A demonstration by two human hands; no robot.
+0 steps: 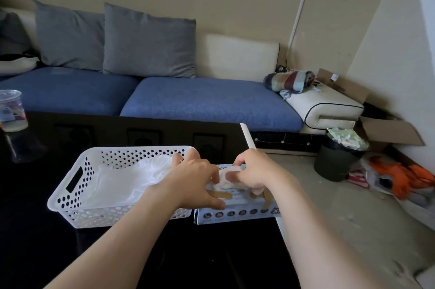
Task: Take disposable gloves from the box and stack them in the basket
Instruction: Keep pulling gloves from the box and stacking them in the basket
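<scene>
On the glossy black table, a white perforated basket is sitting just beside the glove box, with pale gloves lying inside it. The right hand is pinching a crumpled white glove at the box's opening. The left hand is resting on the box top, fingertips at that glove, grip unclear. Behind, a blue sofa is carrying grey cushions, and a bin is standing on the dusty floor.
</scene>
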